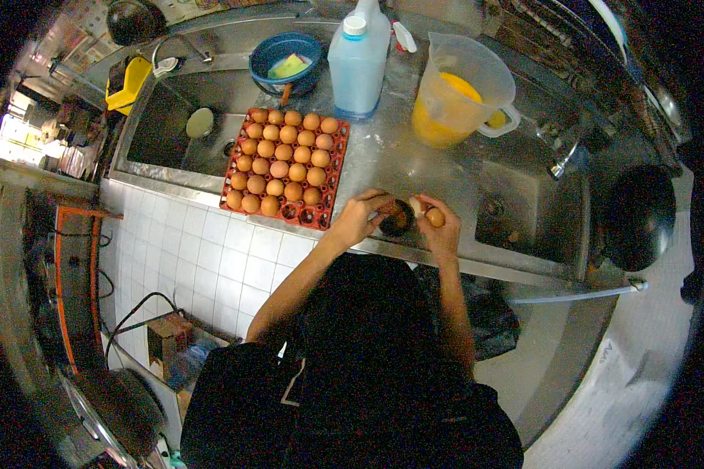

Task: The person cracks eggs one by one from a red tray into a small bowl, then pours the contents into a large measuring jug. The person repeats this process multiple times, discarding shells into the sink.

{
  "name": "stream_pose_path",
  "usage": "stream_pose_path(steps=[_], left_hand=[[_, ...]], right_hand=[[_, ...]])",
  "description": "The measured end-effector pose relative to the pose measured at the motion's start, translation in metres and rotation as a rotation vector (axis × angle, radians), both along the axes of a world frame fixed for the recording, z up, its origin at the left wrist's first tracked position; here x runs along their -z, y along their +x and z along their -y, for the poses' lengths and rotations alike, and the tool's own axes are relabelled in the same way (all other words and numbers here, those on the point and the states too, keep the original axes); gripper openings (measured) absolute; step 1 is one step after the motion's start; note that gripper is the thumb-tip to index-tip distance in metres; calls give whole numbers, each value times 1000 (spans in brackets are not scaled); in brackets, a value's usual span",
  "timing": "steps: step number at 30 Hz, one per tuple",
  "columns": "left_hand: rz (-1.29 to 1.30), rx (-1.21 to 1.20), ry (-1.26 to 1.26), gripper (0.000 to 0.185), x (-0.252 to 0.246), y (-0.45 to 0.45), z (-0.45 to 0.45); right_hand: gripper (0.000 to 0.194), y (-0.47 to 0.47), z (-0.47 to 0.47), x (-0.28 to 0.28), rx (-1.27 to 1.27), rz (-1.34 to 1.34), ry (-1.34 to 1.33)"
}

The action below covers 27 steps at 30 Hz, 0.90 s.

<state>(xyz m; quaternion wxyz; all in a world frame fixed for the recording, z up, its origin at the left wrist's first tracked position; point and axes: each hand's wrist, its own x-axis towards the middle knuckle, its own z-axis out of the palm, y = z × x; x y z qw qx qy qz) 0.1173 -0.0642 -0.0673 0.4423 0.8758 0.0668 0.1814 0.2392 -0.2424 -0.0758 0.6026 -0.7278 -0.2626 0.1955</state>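
My left hand [356,220] is at the left rim of a small dark bowl [400,225], its fingers bent over the edge. Whether it grips the bowl or a bit of shell, I cannot tell. On the bowl's right side, my right hand [447,230] holds a brown egg [435,217]. A pale piece of eggshell [416,206] shows by the same fingers. To the left lies a red plastic egg tray [341,158] with rows of brown eggs [283,152]; a few cups at its near edge hold no egg. A translucent measuring jug [475,64] contains yellow-orange liquid egg [440,126].
A steel counter [381,158] runs between a left sink [170,140] and a right sink [528,205]. Behind the tray stand a blue bucket [270,50] with a sponge [288,66] and a plastic jug of blue liquid [358,70]. A black wok [639,217] hangs at right.
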Motion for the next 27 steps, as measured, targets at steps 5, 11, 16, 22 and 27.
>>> stream_pose_path(steps=[5,11,16,22,27], left_hand=[[-18,-201,-488,37,-10,-12,3],[54,-324,84,51,-18,-75,-39],[-198,-691,311,57,-38,-149,-86],[-542,-647,702,55,-16,-168,-98],[-543,-715,762,61,4,-154,-103]], right_hand=[[34,-18,-29,-20,-147,-542,115],[35,-44,-91,-8,-264,-913,152],[35,-74,-155,9,-541,-383,-212],[37,-77,-149,16,-294,230,-151],[40,-22,-57,6,-65,552,-747]])
